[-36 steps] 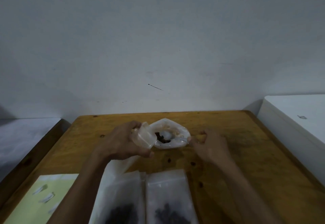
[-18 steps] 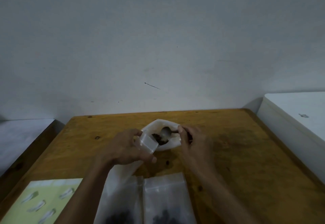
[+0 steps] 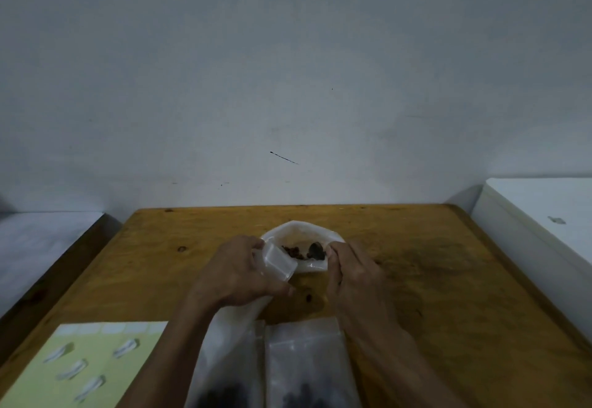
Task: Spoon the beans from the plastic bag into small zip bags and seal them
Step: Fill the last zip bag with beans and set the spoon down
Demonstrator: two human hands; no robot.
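Observation:
A white plastic bag [image 3: 299,230] stands open on the wooden table [image 3: 448,279], with dark beans [image 3: 293,252] inside. My left hand [image 3: 237,274] holds a small clear zip bag [image 3: 278,262] with its mouth open, right at the plastic bag's left rim. My right hand [image 3: 358,276] grips a spoon, whose dark bowl [image 3: 316,250] sits inside the plastic bag among the beans; the handle is hidden in my fingers. Two zip bags with beans in their lower ends lie side by side at the near edge, a left one [image 3: 230,363] and a right one [image 3: 304,363].
A pale green sheet [image 3: 86,363] with small white shapes lies at the table's near left corner. A white box-like surface [image 3: 541,215] stands along the right edge. A lower white surface [image 3: 38,238] sits to the left. A grey wall rises behind.
My right hand moved left from the table beside the plastic bag up to its rim, and the spoon's bowl now lies in the beans. My left hand kept the zip bag in place.

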